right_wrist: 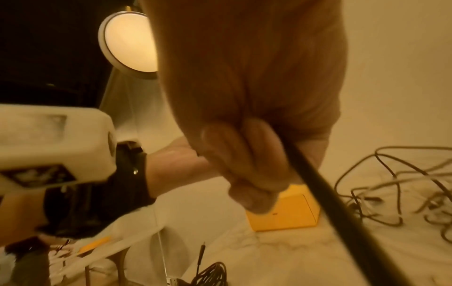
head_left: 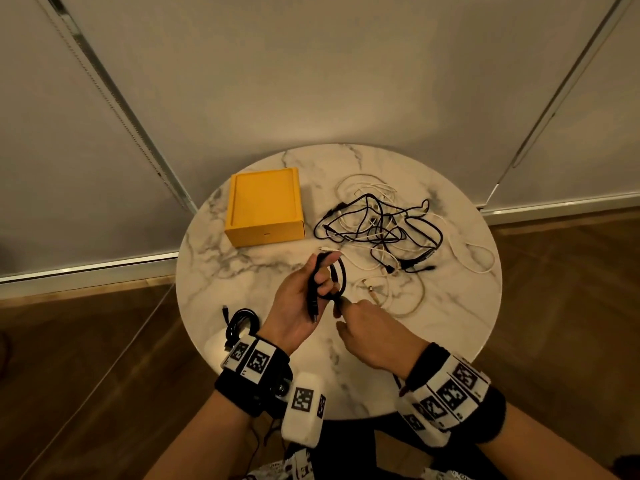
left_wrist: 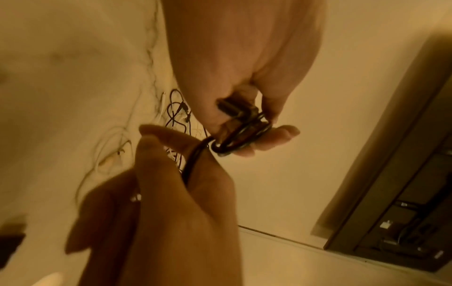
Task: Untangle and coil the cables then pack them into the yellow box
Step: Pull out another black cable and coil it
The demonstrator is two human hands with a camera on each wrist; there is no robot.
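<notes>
Over the near middle of the round marble table (head_left: 242,271), my left hand (head_left: 304,299) grips a black cable (head_left: 334,278) wound in loops round its fingers, a plug hanging near the palm. My right hand (head_left: 360,327) pinches the loose end of the same cable just right of the loops. In the left wrist view the loops (left_wrist: 244,135) wrap the left fingers and the right hand (left_wrist: 171,174) holds the strand. The right wrist view shows the black cable (right_wrist: 342,212) running out from the curled fingers. The yellow box (head_left: 265,207) sits closed at the table's far left.
A tangle of black and white cables (head_left: 384,226) covers the far right of the table. A cream cable (head_left: 398,292) loops just right of my hands. One coiled black cable (head_left: 240,322) lies at the near left edge. Wooden floor surrounds the table.
</notes>
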